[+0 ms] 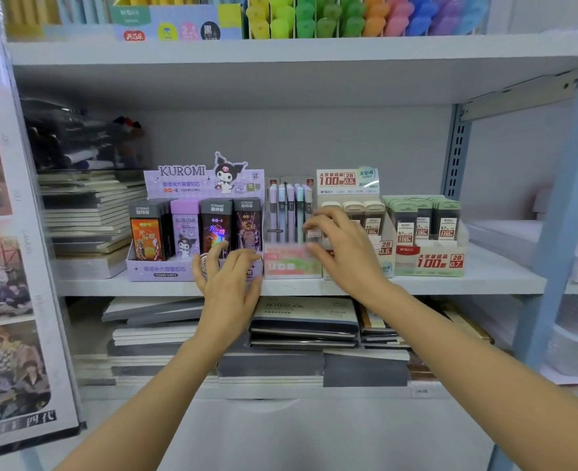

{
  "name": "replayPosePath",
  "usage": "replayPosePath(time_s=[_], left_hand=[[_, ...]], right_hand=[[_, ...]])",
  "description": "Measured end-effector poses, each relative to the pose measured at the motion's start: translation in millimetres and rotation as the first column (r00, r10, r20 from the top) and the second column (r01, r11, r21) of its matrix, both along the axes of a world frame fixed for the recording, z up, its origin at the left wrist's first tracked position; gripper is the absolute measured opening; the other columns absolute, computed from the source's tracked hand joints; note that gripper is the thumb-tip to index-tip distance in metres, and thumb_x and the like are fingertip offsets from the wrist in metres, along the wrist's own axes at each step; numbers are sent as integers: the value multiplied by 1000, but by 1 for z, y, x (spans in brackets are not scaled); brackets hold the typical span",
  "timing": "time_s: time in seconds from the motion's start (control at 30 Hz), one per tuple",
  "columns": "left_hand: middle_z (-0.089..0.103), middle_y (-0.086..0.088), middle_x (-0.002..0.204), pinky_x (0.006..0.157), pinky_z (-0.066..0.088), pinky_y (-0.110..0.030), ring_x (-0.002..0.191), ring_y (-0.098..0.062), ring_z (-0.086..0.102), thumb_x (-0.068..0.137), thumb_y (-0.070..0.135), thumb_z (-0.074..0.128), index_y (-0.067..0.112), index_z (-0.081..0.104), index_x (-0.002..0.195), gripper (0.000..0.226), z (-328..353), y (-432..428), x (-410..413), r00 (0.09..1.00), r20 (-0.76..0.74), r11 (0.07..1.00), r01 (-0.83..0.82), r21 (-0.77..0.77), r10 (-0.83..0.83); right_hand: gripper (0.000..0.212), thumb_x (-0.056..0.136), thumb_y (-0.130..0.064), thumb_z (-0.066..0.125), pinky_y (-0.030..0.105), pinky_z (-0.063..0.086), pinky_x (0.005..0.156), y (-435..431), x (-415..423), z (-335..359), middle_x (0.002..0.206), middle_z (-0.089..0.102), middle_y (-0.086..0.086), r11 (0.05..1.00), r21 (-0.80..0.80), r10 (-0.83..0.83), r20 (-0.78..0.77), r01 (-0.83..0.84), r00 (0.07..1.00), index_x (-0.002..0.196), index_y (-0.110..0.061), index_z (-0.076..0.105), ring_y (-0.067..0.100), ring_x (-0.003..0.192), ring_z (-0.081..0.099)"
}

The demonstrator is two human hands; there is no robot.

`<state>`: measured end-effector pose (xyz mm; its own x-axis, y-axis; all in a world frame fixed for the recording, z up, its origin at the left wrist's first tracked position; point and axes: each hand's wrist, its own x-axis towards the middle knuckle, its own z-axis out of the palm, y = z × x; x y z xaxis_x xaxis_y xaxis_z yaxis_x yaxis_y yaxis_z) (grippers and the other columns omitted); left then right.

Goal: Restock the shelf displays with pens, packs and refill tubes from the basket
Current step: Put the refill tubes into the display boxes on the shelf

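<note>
Both forearms reach up and forward from the bottom corners of the view toward the middle shelf (485, 278). The left hand (228, 282) is raised with its back to the camera. Its fingers are straight and fanned apart, and the tips lie over the lower front of the purple Kuromi display box (165, 266), which holds upright lead-refill packs (184, 229). It holds nothing. The right hand (347, 251) sits a little higher and to the right. Its fingers are spread and only gently bent, with the thumb tucked underneath, and it also holds nothing that shows (its fingertips are blurred, so I cannot tell whether they touch anything). They hover at the right edge of the pen display (289, 214), where pastel pens stand upright in a row. The hand covers part of the box of beige-capped refill tubes (354, 210) just beside the pens. A green-capped refill box (427, 256) stands at the far right of the same shelf. Stacked notebooks (303, 317) fill the shelf below, and coloured highlighters (349, 18) line the shelf above.
</note>
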<state>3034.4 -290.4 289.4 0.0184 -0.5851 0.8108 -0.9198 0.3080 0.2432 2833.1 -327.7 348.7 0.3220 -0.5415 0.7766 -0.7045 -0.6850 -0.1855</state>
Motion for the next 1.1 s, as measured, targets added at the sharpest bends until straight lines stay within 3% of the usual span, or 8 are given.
replayPosePath(time_s=[0.1, 0.2, 0.37, 0.5, 0.67, 0.77, 0.93, 1.1], left_hand=[[60, 5, 122, 115, -7, -50, 138, -27, 26, 89, 13, 63, 18, 61, 117, 28, 0, 1, 2, 1000, -5, 1000, 6, 10, -6], [57, 5, 128, 116, -8, -47, 141, -25, 24, 90, 18, 62, 18, 58, 120, 30, 2, 5, 4, 1000, 4, 1000, -1, 8, 1], [31, 0, 156, 122, 9, -39, 148, -17, 16, 98, 27, 49, 13, 34, 148, 54, 41, 3, -9, 988, 25, 979, 156, -128, -154], [7, 0, 163, 122, 2, -33, 149, -14, -2, 102, 23, 40, 17, 10, 155, 61, 78, -18, -20, 981, 114, 987, 157, 17, -158], [30, -4, 157, 119, 21, -43, 145, -20, 25, 101, 26, 41, 17, 21, 153, 56, 83, -27, -15, 982, 154, 994, 108, 33, -112], [30, -5, 157, 120, 18, -41, 147, -20, 22, 102, 31, 41, 17, 21, 154, 58, 84, -25, -11, 983, 131, 991, 130, 23, -132], [19, -6, 161, 120, -6, -48, 150, -23, 5, 101, 41, 30, 13, 24, 153, 59, 79, -18, 7, 966, 180, 981, -171, -92, 185], [13, -13, 161, 118, -2, -53, 150, -29, 2, 99, 44, 35, 13, 22, 153, 64, 68, -9, 40, 952, 115, 959, -284, -5, 282]], right_hand=[[23, 91, -19, 63, 25, 41, 93, 1, 9, 1, 116, 54, -4, 999, -33, 20, 50, -19, 999, 113, -18, 60, 11, 106, 52], [23, 90, -18, 63, 29, 42, 95, 1, 6, 3, 114, 55, -3, 998, -30, 61, 37, -60, 997, 114, -18, 61, 12, 106, 51], [47, 97, -33, 50, 33, 22, 114, -8, -7, 25, 149, 38, -6, 993, -26, 120, 73, -119, 990, 143, -27, 41, 10, 138, 31], [52, 102, -33, 42, 34, 16, 118, -24, -2, 45, 158, 25, -6, 995, 39, 89, -75, -87, 993, 151, -25, 27, 11, 145, 22], [40, 100, -24, 47, 43, 35, 112, -36, -4, 52, 139, 54, -2, 996, 63, 72, -41, -69, 997, 139, -21, 47, 16, 127, 49], [43, 99, -32, 49, 42, 33, 113, -37, -5, 58, 144, 48, -3, 990, 89, 111, -56, -106, 992, 141, -23, 44, 14, 132, 43], [48, 99, -38, 47, 38, 27, 113, -39, 25, 74, 151, 40, -4, 996, 48, 85, -207, -77, 975, 146, -26, 40, 16, 138, 37], [38, 99, -31, 50, 36, 38, 105, -46, 24, 70, 138, 54, -1, 993, 113, 51, -139, -36, 989, 136, -23, 51, 18, 127, 48]])
